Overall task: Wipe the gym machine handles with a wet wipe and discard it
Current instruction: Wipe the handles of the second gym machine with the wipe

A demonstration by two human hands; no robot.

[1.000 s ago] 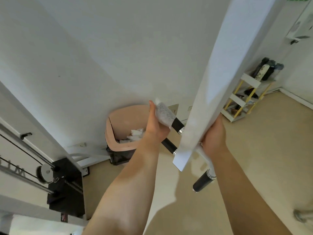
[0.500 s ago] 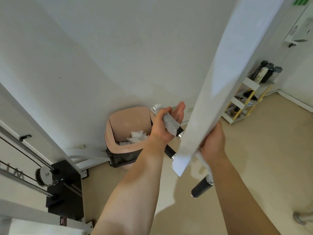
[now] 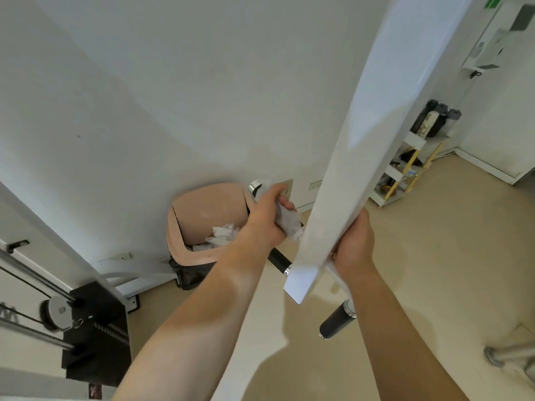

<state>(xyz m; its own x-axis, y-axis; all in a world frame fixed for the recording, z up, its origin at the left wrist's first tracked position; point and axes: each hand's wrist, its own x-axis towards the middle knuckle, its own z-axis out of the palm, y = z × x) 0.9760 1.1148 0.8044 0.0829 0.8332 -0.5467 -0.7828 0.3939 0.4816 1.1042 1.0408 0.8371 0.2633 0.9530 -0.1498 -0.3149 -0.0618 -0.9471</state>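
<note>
left grip (image 3: 267,219): curled tight round the upper handle (image 3: 278,259), wet wipe (image 3: 289,225) bunched under the fingers.
wet wipe: pressed onto the handle, spilling from the fist toward the white beam (image 3: 362,140).
right grip (image 3: 353,244): wrapped round the bar (image 3: 338,280) behind the beam, fingertips hidden.
bin (image 3: 185,253): beyond the left grip, by the wall, crumpled wipes (image 3: 223,234) inside.

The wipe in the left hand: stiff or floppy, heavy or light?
Probably floppy: the wet wipe bunches into creases round the handle inside the left hand. Likely light, being a thin crumpled sheet. It looks unlikely to roll.
</note>
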